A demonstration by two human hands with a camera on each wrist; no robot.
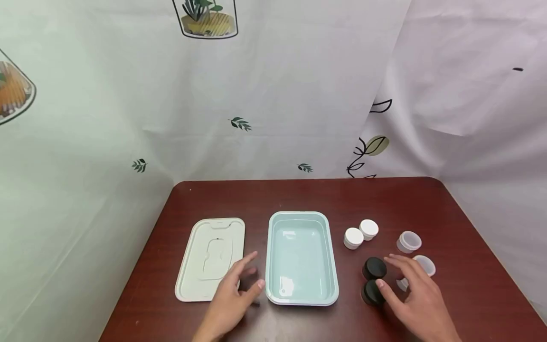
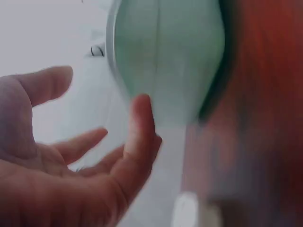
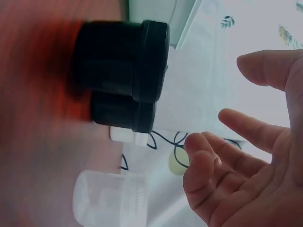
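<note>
A pale blue plastic tray (image 1: 301,266) stands mid-table. My left hand (image 1: 232,297) hovers between it and a flat white lid (image 1: 201,275), fingers spread and nothing in them. In the left wrist view the tray's side (image 2: 170,52) rises just beyond a fingertip. Two round black-lidded jars, a farther one (image 1: 374,267) and a nearer one (image 1: 371,293), stand right of the tray. Over them reaches my right hand (image 1: 416,297), fingers loosely bent and holding nothing. In the right wrist view the black jars (image 3: 118,61) stand apart from the thumb and fingers.
Two small white jars (image 1: 353,237) stand behind the black ones. Farther right are translucent jars (image 1: 409,241), some partly hidden by the right hand. The dark red table (image 1: 256,194) meets white patterned cloth (image 1: 273,95) at the back and sides.
</note>
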